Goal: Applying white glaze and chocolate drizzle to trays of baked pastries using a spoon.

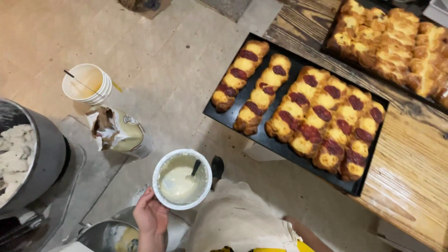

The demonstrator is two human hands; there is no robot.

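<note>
White tub (182,178) of cream gripped at rim by left hand (150,217), just above it

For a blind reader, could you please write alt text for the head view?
The left hand holds a white tub of pale cream with a spoon in it, above the floor. To the right, a black tray of jam-topped pastries overhangs a wooden table.

left hand (150,217): low in view, forearm rising from the bottom edge | pose: palm up, fingers curled up and closed in a grip, thumb to the outside | right hand: out of view, bare forearm only at lower right
</note>
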